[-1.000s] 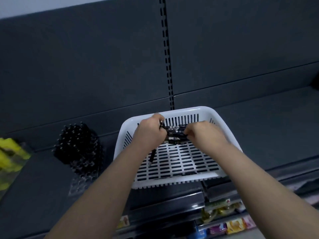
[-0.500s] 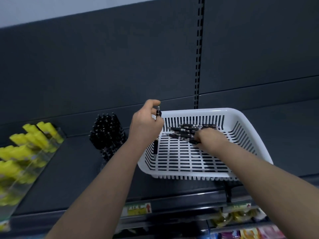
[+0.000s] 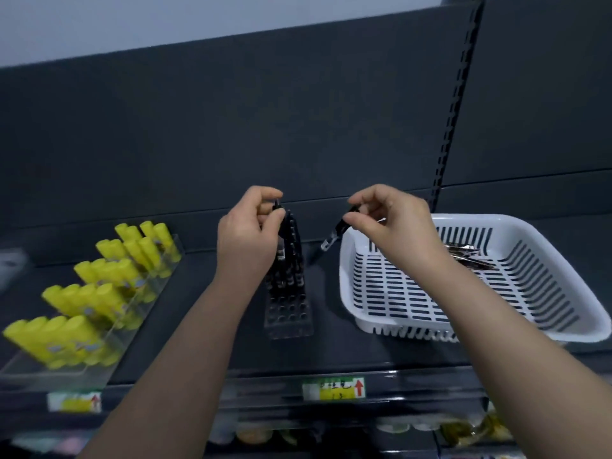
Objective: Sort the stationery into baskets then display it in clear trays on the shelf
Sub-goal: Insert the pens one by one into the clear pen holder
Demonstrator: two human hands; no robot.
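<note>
left hand [image 3: 248,236] pinches the top of a black pen [image 3: 277,205], held upright over the clear pen tray [image 3: 289,321] in the middle of the shelf [image 3: 331,354]. the back rows of that tray are packed with standing black pens [image 3: 293,246]; the front rows of holes show empty.

right hand [image 3: 397,226] pinches a second pen [image 3: 335,230] between thumb and fingertips, tilted, its tip pointing down-left in the air between the tray and the white slotted basket [image 3: 480,220]. a few loose pens [image 3: 470,258] lie at the far end of the basket.

risks, as i judge them:
- the left pen may miss its hole and knock the packed rows. the hand hides the pen's lower end, so alignment cannot be checked.
- the clear tray looks light and tall-loaded at the back. a sideways push could tip it or slide it.
- the right grip is a light pinch near one end. the pen could swing or drop onto the shelf, or roll off the front edge.
- the two hands work close together, so the tilted pen could catch the standing pens.

yellow stick-shaped items [image 3: 99,293], glue sticks or markers, cannot tell which, stand in a tiered clear tray [image 3: 49,372] at left. their small labels are unreadable.

writing: the shelf-edge price tag [image 3: 334,388] is yellow and white with a red upward arrow, its characters too blurred to read. a second tag [image 3: 74,401] at left is also blurred.
</note>
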